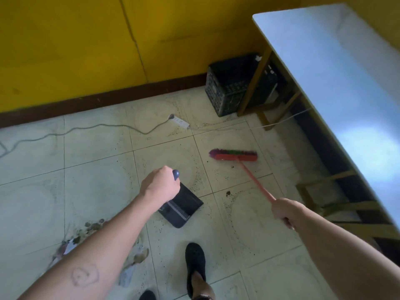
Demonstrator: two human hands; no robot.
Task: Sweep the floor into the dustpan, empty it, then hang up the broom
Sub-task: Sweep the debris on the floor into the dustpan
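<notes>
Left grip (160, 185): clenched round the top of the dark blue dustpan (184, 206) handle, knuckles up. The pan hangs below the fist, down at the floor (97, 169) near mid-room, mouth turned toward the right; whether it touches the tiles cannot be told.

Right grip (285, 210): grasping the red stick of the broom (255, 178) near its upper end. The broom head (234, 155), with purple and green bristles, lies on the tiles ahead and right of the dustpan, well apart from it, toward the floor's right edge where the desk (335, 72) stands.

A brown scrap (228, 193) lies between pan and stick. A heap of litter (86, 230) sits at the floor's near-left, partly hidden by the left forearm. Fine dark specks dot the tile joints.

Far edge: a white power strip (180, 122) with grey cable (86, 128) along the skirting. Far-right corner: a black crate (227, 87) against the yellow wall (75, 50), partly under the desk. Near edge: a black shoe (194, 263).
</notes>
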